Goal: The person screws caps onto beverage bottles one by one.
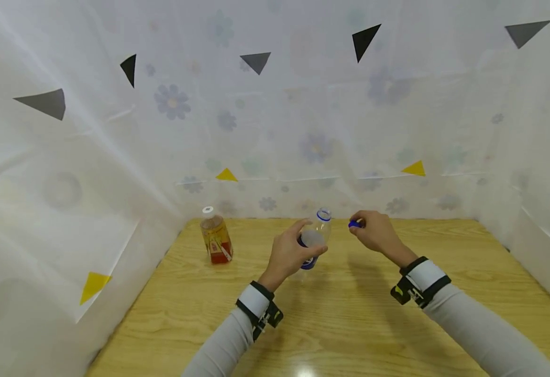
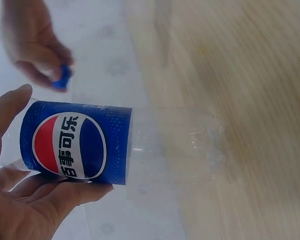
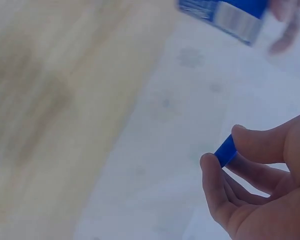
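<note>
Left hand [image 1: 290, 255] grips empty bottle [image 1: 314, 238] upright above worktop [image 1: 360, 314], steadying open neck. Right hand [image 1: 375, 230] pinches blue cap [image 1: 354, 224] just beside it. Tea bottle [image 1: 216, 235] stands apart.

We reach both arms forward — our left hand [image 1: 290, 255] curled in a grip, our right hand [image 1: 374, 230] pinching at its fingertips [image 3: 238, 136].

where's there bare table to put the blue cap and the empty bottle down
Bare wood lies on the table right of the right hand, out to the white curtain, and along the near edge between both sleeves. Another free patch sits between the tea bottle and the left hand. It is crowded only at centre, where the empty bottle and blue cap are held.
</note>
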`<act>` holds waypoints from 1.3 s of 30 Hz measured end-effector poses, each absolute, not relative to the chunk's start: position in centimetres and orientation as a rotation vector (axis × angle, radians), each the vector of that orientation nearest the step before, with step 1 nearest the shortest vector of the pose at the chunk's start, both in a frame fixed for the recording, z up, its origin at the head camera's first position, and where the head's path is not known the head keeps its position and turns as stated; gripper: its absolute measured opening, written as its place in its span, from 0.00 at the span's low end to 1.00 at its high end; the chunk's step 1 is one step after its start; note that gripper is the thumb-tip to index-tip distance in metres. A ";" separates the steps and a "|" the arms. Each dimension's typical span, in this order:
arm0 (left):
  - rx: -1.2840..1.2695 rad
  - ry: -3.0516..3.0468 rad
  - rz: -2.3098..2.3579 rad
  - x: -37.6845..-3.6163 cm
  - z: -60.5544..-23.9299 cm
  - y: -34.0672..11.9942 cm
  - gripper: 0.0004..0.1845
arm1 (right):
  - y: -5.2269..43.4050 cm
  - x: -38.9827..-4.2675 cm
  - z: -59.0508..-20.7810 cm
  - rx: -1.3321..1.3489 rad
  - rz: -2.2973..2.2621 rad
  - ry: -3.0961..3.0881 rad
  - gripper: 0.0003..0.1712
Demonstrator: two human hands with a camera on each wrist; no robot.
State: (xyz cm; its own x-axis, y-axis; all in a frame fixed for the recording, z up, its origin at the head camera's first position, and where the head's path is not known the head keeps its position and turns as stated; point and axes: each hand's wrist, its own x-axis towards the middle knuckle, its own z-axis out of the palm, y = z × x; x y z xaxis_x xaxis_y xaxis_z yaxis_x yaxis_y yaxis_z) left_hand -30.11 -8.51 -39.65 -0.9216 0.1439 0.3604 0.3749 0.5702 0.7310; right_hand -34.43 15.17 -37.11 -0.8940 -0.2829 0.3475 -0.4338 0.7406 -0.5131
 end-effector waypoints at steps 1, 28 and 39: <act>-0.432 -2.547 -1.272 -30.1 -39.6 -8.5 0.38 | 15.2 -34.2 -36.3 0.575 0.896 -2.673 0.15; -0.440 -2.565 -1.239 -29.9 -39.6 -8.1 0.38 | 10.8 -30.0 -30.6 0.818 1.009 -2.556 0.19; -0.446 -2.558 -1.242 -29.8 -39.6 -8.3 0.38 | 10.6 -29.5 -30.8 0.826 1.047 -2.526 0.23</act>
State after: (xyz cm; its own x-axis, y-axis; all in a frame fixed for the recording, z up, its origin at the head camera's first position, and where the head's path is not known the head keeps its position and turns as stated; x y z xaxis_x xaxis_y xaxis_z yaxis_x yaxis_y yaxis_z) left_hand -29.83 -8.29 -39.62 -0.9184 0.1583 0.3626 0.3829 0.5869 0.7134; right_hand -29.54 10.59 -30.84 -0.7957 -0.3983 0.4563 -0.6043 0.5729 -0.5537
